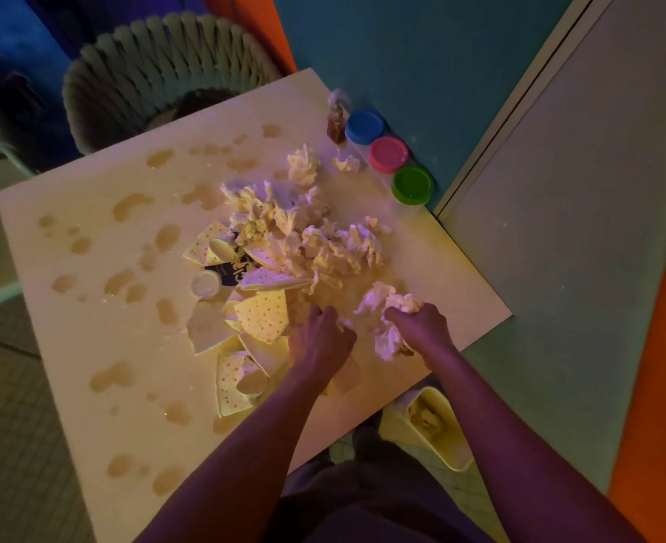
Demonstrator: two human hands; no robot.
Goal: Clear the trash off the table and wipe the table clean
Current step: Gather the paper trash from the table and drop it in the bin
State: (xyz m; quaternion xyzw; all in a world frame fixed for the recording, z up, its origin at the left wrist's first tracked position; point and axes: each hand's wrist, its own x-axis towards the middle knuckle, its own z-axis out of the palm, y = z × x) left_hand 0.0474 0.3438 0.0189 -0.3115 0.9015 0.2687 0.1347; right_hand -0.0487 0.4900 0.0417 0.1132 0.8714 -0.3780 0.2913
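Note:
A heap of crumpled paper napkins [315, 233] lies in the middle of the white table [88, 346], with torn dotted paper plate pieces [262, 315] and a small lidded cup [206, 284] beside it. Brownish spill patches [131, 205] dot the tabletop. My right hand [419, 327] grips a crumpled napkin [388, 303] near the table's right edge. My left hand [319, 340] rests fingers-down on the trash next to the plate pieces, a bit of napkin at its fingertips; its grip is hidden.
Three lidded tubs, blue [364, 127], pink [388, 154] and green [412, 186], stand along the far right edge with a small bottle [336, 125]. A woven chair [159, 72] stands behind the table. A small bin [437, 425] with paper in it sits on the floor below my right arm.

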